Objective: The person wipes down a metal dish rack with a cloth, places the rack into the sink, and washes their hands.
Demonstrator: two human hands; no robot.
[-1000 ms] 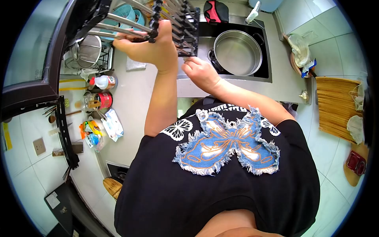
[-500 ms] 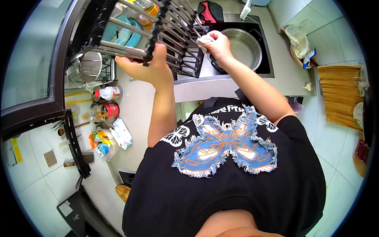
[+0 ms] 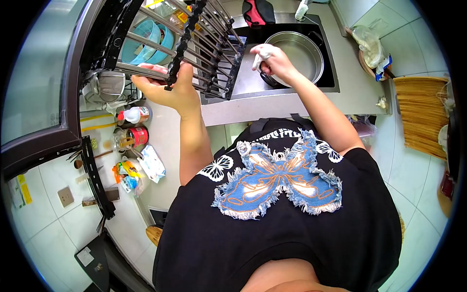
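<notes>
A dish rack (image 3: 181, 45) with metal bars and black end strips is tilted up at the upper left. My left hand (image 3: 168, 92) is closed around its lower near corner, thumb against the black strip. Just right of the rack, my right hand (image 3: 278, 64) pinches a crumpled white wipe (image 3: 260, 54); a gap separates it from the bars. Below and beside that hand, a wide steel pot (image 3: 302, 54) stands on the black stove. Behind the raised bars, light blue bowls (image 3: 164, 47) are partly hidden.
An open cabinet door (image 3: 44, 73) with a dark frame takes up the left. Along the counter stand a red-capped bottle (image 3: 134, 115), a red-labelled jar (image 3: 140, 136) and a white packet (image 3: 152, 163). A red-and-black bag (image 3: 259, 13) lies behind the stove.
My right hand has drawn back from the bars, slightly right and nearer to me, with the wipe. My left hand and the rack have shifted a little left and down.
</notes>
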